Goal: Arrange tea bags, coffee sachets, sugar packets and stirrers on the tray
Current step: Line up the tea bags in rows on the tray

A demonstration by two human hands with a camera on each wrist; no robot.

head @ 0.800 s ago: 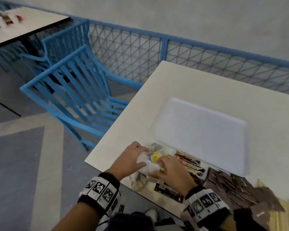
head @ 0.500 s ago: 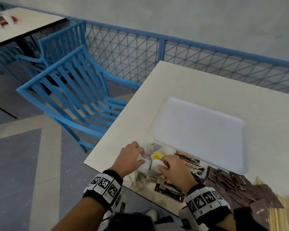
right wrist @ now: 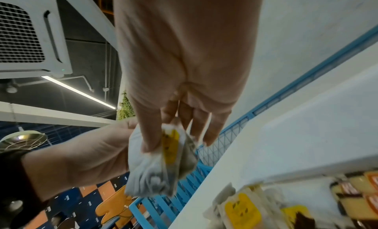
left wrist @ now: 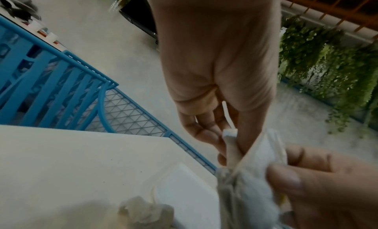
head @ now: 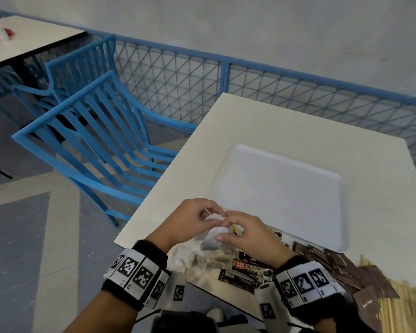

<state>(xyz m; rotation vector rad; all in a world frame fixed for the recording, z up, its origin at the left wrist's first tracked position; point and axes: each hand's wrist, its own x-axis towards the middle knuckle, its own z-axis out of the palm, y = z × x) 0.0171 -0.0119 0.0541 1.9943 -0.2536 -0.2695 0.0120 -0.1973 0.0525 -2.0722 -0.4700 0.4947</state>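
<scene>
Held item: a small bundle of white paper tea bags with yellow tags (right wrist: 163,166), lifted above the near left corner of the cream square table (head: 286,121), just short of the tray.
Left hand (head: 190,219): fingers curled, pinching the upper edge of the bundle; the left wrist view shows a fold of paper (left wrist: 231,143) caught between fingertip and thumb.
Right hand (head: 245,236): fingers curled round the same bundle from the other side, thumb pressed on its face.
Tray: the white rectangular plastic tray (head: 281,195) lies flat mid-table, nothing on it.
Remaining stock: loose tea bags (head: 202,258), dark printed coffee sachets (head: 247,267), brown paper sugar packets (head: 341,267) and pale wooden stirrers (head: 399,306) along the near edge.
Handling (judged): very light, soft, crushable; paper likely tears under a hard pinch, and strings may tangle.
Where to hold (judged): the flat faces of the stack, gently, rather than tags or strings.
</scene>
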